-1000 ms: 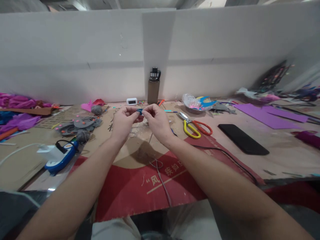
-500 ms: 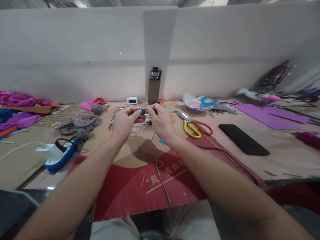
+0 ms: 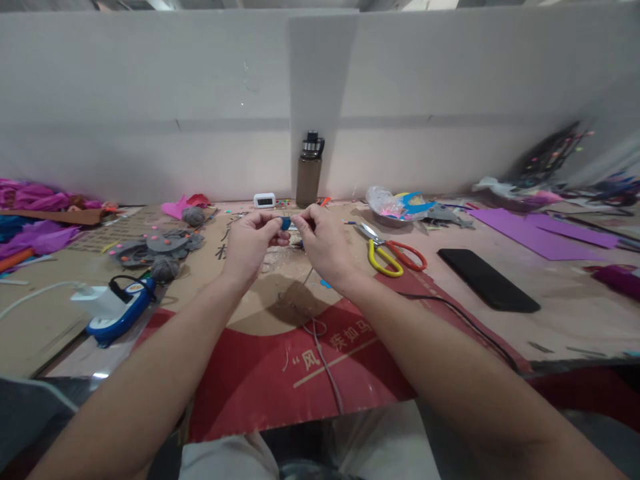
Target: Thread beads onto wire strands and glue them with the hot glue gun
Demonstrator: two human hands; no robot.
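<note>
A small blue piece (image 3: 285,223), too small to name more exactly, is pinched between the thumb and fingers of my left hand (image 3: 253,241). Close to its right edge, my right hand (image 3: 320,241) is closed in a pinch; what its fingertips hold, if anything, is hidden. Both hands are above the brown and red cardboard sheet (image 3: 240,393). A thin grey string (image 3: 326,367) lies looped on the cardboard below them. Scissors (image 3: 385,250) with one yellow and one red handle lie right of my right hand.
A dark bottle (image 3: 309,173) and a small white digital clock (image 3: 265,201) stand by the wall. A black phone (image 3: 487,279) and purple sheets (image 3: 535,233) lie at right, near a bowl (image 3: 393,220) of scraps. Grey felt pieces (image 3: 155,247) and a blue-white power strip (image 3: 123,313) are at left.
The fingertips have drawn slightly apart, so more of the blue piece shows beside the left fingers. Otherwise the hands and the table things keep their places.
</note>
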